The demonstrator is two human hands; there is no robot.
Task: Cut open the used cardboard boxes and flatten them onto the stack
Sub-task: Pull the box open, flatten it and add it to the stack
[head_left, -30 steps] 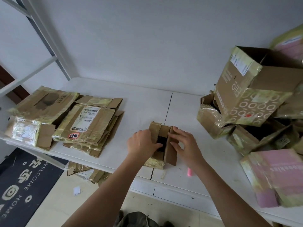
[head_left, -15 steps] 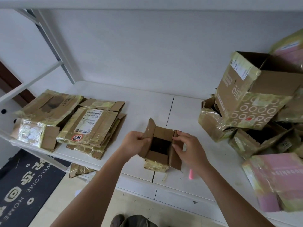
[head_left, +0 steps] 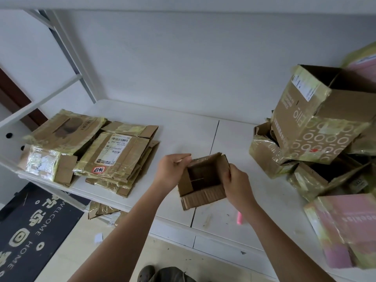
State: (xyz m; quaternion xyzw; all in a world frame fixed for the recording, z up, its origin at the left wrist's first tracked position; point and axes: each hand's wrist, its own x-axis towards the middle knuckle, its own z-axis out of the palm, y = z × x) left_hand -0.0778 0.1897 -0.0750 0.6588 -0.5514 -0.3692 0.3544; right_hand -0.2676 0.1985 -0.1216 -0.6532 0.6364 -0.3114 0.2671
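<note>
A small brown cardboard box (head_left: 203, 180) is lifted a little above the white table (head_left: 183, 131), its open side turned toward me so the dark inside shows. My left hand (head_left: 173, 171) pinches its upper left flap. My right hand (head_left: 237, 184) grips its right wall. Its near flap hangs down toward the table's front edge. The stack of flattened boxes (head_left: 114, 155) lies at the left end of the table. A pink cutter (head_left: 239, 218) lies on the table below my right wrist.
A heap of unflattened boxes fills the right end: a large printed one (head_left: 317, 123) on top, taped ones (head_left: 266, 153) beneath, a pink one (head_left: 350, 226) in front. Cardboard scraps (head_left: 101, 210) lie on the floor by a dark doormat (head_left: 30, 231). A white ladder frame (head_left: 61, 47) stands at left.
Both hands have lifted the small box off the table and turned its open side toward me. The flaps have been spread wider apart.
</note>
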